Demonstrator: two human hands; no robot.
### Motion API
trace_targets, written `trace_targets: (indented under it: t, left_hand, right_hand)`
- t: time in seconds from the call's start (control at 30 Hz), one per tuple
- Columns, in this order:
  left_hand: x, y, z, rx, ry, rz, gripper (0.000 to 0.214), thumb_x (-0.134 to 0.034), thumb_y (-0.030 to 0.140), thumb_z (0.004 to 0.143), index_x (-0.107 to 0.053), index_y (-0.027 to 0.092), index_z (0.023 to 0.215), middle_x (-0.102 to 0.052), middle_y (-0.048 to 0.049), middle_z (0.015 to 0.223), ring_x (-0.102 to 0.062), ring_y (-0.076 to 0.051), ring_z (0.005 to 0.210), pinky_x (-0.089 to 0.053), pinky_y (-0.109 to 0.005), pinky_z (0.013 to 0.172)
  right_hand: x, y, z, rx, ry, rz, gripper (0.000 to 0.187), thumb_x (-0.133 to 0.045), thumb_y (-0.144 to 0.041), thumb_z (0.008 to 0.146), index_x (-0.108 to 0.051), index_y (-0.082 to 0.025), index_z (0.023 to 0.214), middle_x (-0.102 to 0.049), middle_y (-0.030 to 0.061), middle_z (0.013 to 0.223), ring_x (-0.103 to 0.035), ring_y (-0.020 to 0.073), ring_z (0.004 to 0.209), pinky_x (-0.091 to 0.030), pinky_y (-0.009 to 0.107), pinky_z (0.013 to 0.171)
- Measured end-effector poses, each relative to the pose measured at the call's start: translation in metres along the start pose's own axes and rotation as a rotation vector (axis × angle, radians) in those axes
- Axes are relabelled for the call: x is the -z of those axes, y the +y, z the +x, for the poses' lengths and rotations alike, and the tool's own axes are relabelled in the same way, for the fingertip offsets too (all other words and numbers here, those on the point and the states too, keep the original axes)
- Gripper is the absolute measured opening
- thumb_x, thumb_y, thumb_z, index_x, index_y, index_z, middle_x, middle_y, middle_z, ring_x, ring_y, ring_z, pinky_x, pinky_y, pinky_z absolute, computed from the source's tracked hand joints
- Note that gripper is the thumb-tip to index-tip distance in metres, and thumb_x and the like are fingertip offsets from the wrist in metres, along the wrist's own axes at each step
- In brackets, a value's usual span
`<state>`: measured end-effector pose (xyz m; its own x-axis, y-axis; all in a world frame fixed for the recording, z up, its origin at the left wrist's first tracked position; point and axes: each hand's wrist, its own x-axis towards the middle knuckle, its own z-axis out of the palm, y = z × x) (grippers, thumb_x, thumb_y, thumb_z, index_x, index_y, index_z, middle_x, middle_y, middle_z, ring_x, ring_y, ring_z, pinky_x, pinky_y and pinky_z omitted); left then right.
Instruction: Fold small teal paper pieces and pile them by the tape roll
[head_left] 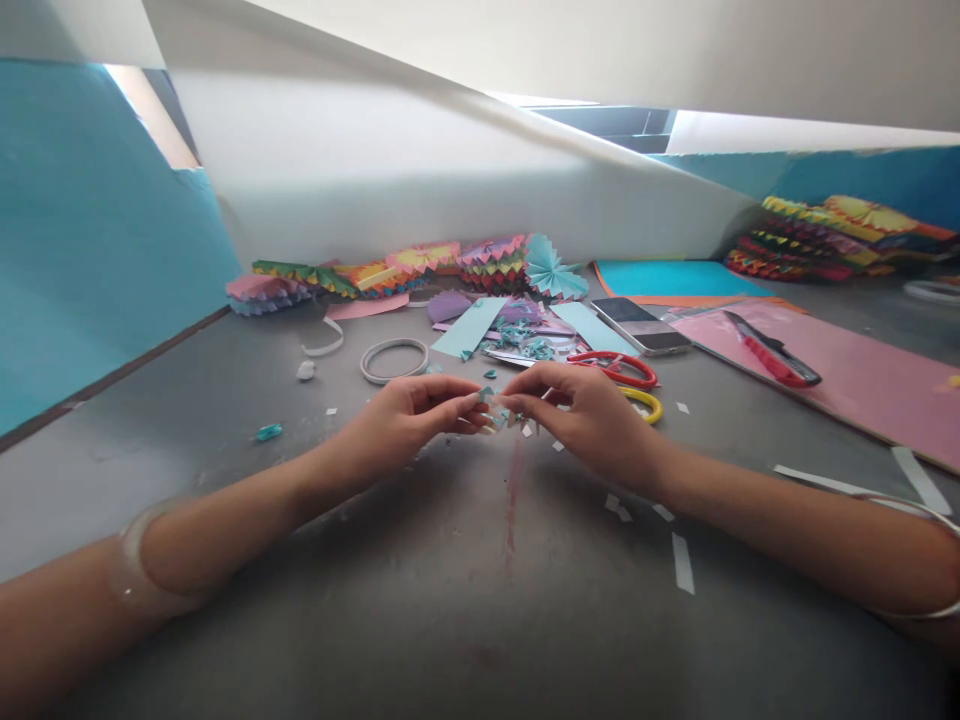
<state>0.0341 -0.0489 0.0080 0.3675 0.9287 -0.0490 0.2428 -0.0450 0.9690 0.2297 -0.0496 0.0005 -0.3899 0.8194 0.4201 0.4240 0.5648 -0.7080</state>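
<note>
My left hand (409, 420) and my right hand (577, 420) meet above the grey concrete floor, their fingertips pinching a small folded piece of teal and white paper (496, 410) from either side. Much of that piece is hidden by my fingers. Just beyond my right hand lie red-handled scissors (611, 368) and a yellow loop of a second handle (643, 404). White paper snippets (681, 560) are scattered near both hands.
Pleated paper fans (382, 272) line the wall behind, with more stacked at the far right (832, 240). A phone (639, 325), a red cutter (772, 348) on pink card (847, 385), teal paper strips (461, 327) and a tape roll (394, 360) lie ahead. A blue wall (97, 240) stands left.
</note>
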Motion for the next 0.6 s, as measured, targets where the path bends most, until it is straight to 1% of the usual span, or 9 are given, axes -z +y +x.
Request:
trace_targets:
  t: [0.23, 0.6]
  left_hand:
    - [-0.0012, -0.0018, 0.0009, -0.035, -0.036, 0.012, 0.021, -0.061, 0.025, 0.081, -0.066, 0.013, 0.097, -0.072, -0.0036, 0.089, -0.067, -0.015, 0.084, -0.053, -0.029, 0.083]
    - [-0.0027, -0.0006, 0.001, -0.011, -0.033, 0.044, 0.021, -0.061, 0.028, 0.08, -0.066, 0.015, 0.097, -0.072, -0.0043, 0.091, -0.067, -0.018, 0.087, -0.052, -0.033, 0.086]
  right_hand:
    - [-0.0002, 0.001, 0.0003, -0.009, 0.001, -0.037, 0.014, -0.056, -0.026, 0.084, -0.066, -0.017, 0.082, -0.067, 0.0012, 0.077, -0.058, 0.012, 0.07, -0.043, 0.026, 0.062]
    - [0.0005, 0.0021, 0.001, -0.017, -0.013, -0.072, 0.015, -0.054, -0.026, 0.084, -0.066, -0.017, 0.083, -0.067, 0.0021, 0.077, -0.058, 0.0126, 0.071, -0.042, 0.027, 0.062]
